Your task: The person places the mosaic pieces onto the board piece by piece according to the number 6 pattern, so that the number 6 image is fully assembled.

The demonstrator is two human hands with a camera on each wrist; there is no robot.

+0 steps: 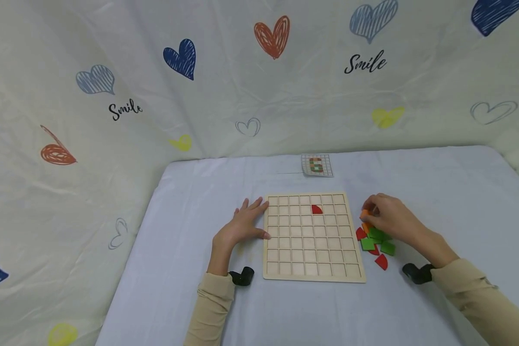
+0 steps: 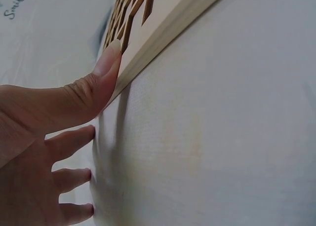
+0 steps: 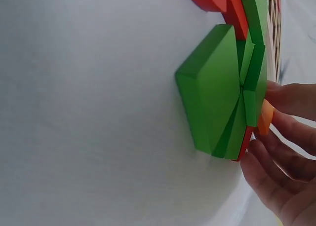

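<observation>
A light wooden grid board (image 1: 314,278) lies flat, with one red quarter-circle piece (image 1: 316,209) in a square of an upper row. At its left edge my left hand (image 1: 240,226) is spread, fingers fairly straight; the thumb (image 2: 106,63) rests on the board's rim. To the right of the board my right hand (image 1: 389,216) pinches an orange piece (image 3: 265,117) between thumb and fingers, at the far side of a loose pile. Green square pieces (image 3: 212,88), red pieces (image 1: 381,262) and another orange piece (image 1: 366,228) make up that pile, some overlapping.
A small card (image 1: 317,166) with a coloured grid pattern lies behind the board, near the back edge of the white-covered table (image 1: 177,202). A cloth printed with hearts (image 1: 272,37) hangs behind. Black wrist cameras (image 1: 242,277) sit beside both wrists.
</observation>
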